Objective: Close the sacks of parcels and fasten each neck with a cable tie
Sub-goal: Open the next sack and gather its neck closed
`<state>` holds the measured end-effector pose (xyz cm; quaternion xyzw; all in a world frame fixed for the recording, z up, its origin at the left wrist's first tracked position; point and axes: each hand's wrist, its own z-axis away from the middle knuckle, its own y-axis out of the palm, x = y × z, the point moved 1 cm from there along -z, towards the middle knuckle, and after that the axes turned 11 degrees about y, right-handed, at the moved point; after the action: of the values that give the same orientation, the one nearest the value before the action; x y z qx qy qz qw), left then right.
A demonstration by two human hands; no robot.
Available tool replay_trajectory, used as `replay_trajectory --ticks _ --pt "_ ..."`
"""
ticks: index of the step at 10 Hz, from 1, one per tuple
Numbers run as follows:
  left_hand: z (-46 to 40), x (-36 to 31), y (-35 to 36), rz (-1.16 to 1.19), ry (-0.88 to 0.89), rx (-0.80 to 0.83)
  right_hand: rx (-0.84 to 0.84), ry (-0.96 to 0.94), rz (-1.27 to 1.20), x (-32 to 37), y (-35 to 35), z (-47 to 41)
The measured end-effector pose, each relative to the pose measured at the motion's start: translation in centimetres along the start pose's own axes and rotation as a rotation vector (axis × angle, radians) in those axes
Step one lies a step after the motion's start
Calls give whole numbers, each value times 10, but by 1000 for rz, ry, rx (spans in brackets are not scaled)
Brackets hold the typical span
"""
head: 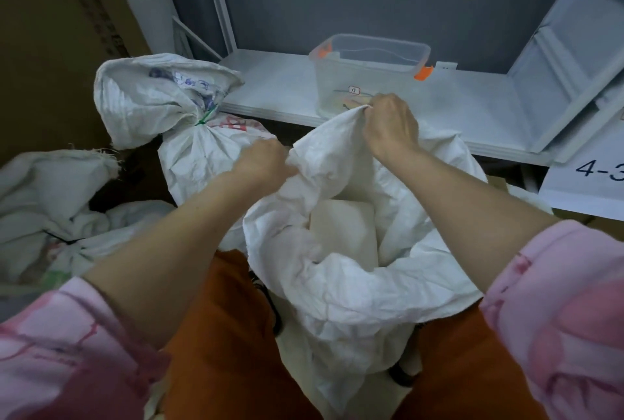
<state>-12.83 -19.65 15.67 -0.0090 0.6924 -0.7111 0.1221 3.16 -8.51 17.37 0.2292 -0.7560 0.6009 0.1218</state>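
An open white woven sack (337,291) stands between my knees, with a pale parcel (342,227) showing inside its mouth. My right hand (388,125) grips the far rim of the sack and holds it raised. My left hand (266,159) grips the sack's left rim lower down. Behind on the left, a second white sack (189,146) has its neck fastened with a green cable tie (206,117). A third white sack (57,227) at the far left has its neck bound with a dark tie (69,241).
A clear plastic bin (368,71) with orange latches stands on a pale grey shelf (472,105) and holds a few thin ties. A label reading 4-3 (594,179) sits at the right. A brown cardboard box (54,31) stands at the left.
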Motion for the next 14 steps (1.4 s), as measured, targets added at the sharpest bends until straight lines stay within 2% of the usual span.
replay_trajectory --ticks 1,2,3,4,5,6,7,8,10,11,12,13,14 --pt "-7 8 6 184 -97 28 52 -101 41 16 -3 19" --pt "-16 18 13 562 -294 -51 616 -219 232 27 -6 51" --pt "-23 27 22 726 -413 -141 1036 -203 410 17 2 82" --pt "-24 29 28 814 -461 -224 1149 -132 434 2 13 93" --pt "-26 31 31 958 -514 -246 1162 -93 422 -3 20 99" --pt "-30 42 26 1009 -605 -231 990 -182 588 -11 24 102" --pt "-28 59 22 897 -753 -217 588 -220 683 -25 10 91" --pt "-11 57 32 1442 -762 -580 366 -257 772 -36 7 75" --pt "-10 23 53 1418 -746 -300 228 -348 752 -39 19 78" --pt "8 -10 62 1444 -694 -44 99 -453 781 -34 25 85" --pt "7 -22 64 1424 -661 57 124 -472 760 -34 29 92" --pt "2 -31 67 1391 -664 133 123 -538 635 -36 29 104" --pt "4 -33 73 1393 -622 91 72 -599 487 -35 29 108"
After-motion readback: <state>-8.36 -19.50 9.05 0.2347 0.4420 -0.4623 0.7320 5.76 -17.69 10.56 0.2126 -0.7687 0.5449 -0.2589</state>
